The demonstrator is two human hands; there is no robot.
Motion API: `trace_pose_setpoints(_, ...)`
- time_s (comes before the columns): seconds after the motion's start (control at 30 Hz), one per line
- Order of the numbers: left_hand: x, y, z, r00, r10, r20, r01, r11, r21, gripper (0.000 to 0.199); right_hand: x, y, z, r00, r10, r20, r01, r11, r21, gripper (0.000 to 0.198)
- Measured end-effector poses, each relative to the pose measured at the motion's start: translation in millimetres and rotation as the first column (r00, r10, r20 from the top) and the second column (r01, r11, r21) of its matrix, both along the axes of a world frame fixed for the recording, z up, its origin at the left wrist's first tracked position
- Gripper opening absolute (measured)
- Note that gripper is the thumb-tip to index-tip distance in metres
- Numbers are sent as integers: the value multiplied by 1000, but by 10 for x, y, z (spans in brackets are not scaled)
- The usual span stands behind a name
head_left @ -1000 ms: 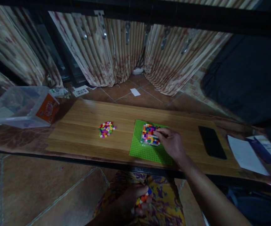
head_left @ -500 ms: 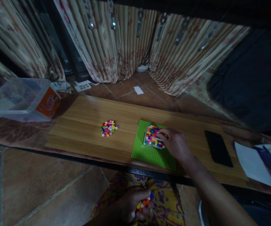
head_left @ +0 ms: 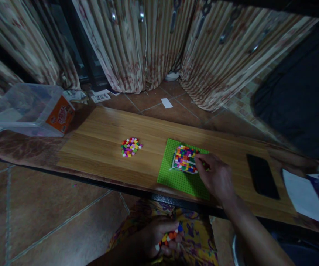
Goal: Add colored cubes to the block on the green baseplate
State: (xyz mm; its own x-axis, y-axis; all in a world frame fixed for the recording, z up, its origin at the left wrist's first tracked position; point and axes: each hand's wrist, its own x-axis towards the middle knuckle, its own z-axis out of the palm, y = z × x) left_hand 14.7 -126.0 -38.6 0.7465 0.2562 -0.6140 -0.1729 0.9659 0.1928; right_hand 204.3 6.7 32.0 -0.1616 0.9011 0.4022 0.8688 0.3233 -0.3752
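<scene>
Narrowed to a pinch, on what I cannot tell, my bare right hand is at the right side of a multicoloured block of small plastic bricks, toward the far edge of a green studded plastic baseplate. The block lies left of this nearer hand; my left hand cups loose coloured bricks off the wood-grained tabletop's front edge.
</scene>
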Motion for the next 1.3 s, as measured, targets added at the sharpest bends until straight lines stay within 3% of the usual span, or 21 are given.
trace_pose_setpoints(0.53, 6, -1, -50, 999, -33, 26, 33, 999, -8, 43, -44, -36, -115, 991, 44, 128, -43, 999, -10, 30)
trace_pose_setpoints(1.0, 18, 8, -37, 999, -37, -20, 38, 999, 18, 41, -106, 6, -91, 993, 49, 109, -43, 998, -53, 28)
trace_pose_setpoints(1.13, 21, -35, -72, 999, -17, -46, 18, 1000, 23, 43, -37, -28, -40, 986, -72, -148, 59, 994, -91, 26)
trace_pose_setpoints(1.23, 20, -49, -88, 998, -36, -59, 39, 998, 54, 44, 27, -91, -120, 854, -221, -471, 166, 974, -157, 28)
trace_pose_setpoints(1.3, 18, -43, -78, 995, -56, -79, 62, 994, 84, 45, 57, -129, -227, 740, -251, -624, 148, 966, -213, 29)
